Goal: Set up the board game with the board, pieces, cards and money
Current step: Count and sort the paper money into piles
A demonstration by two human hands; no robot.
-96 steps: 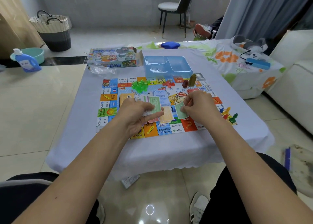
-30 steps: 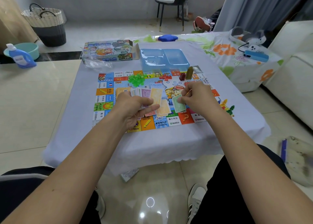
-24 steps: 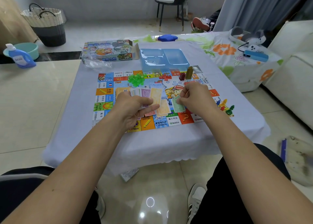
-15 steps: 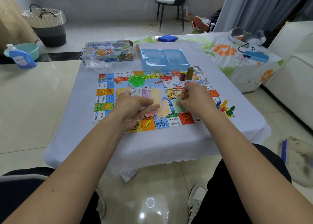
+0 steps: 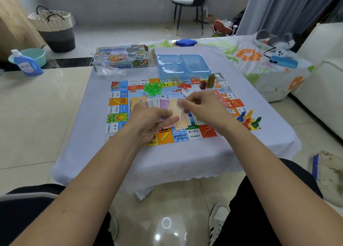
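The colourful game board (image 5: 118,113) lies flat on the white-clothed table (image 5: 89,145). My left hand (image 5: 148,119) holds a fanned stack of paper money (image 5: 165,106) above the board's middle. My right hand (image 5: 206,110) pinches the top edge of an orange note (image 5: 175,106) in that fan. A green note (image 5: 197,121) lies on the board under my right hand. Green houses (image 5: 153,88), small red houses (image 5: 184,86) and two taller pieces (image 5: 208,82) sit at the board's far side. Coloured pawns (image 5: 248,119) stand at its right edge.
A blue plastic tray (image 5: 182,65) and the game box (image 5: 121,57) sit at the table's far edge. A clear bag (image 5: 109,72) lies beside the box. A second table with a floral cloth (image 5: 259,63) stands to the right, a sofa (image 5: 324,82) beyond it.
My right hand has left the green note on the board and moved left and up to the fan of money, where it now pinches an orange note.
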